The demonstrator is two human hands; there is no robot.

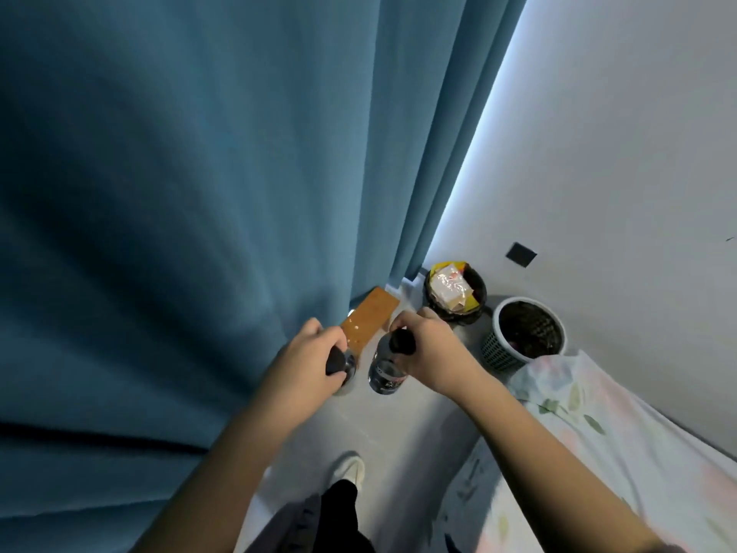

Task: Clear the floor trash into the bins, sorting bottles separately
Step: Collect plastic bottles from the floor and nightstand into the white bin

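Observation:
My left hand [315,353] grips a dark plastic bottle [346,367] by its black cap end. My right hand [428,349] grips a second dark bottle [385,373] with a printed label, also near its cap. Both bottles hang side by side above the grey floor. Ahead to the right stand two bins: a black bin [480,291] stuffed with wrappers and packets, and a white-rimmed mesh basket [496,341] to its right with dark contents low inside. An orange-brown flat pack [369,315] lies on the floor just beyond my hands.
A teal curtain [199,193] hangs along the whole left side down to the floor. A bed with a floral sheet [598,433] fills the lower right. A white wall with a dark socket plate [521,254] stands behind the bins. My foot [351,468] is on the narrow floor strip.

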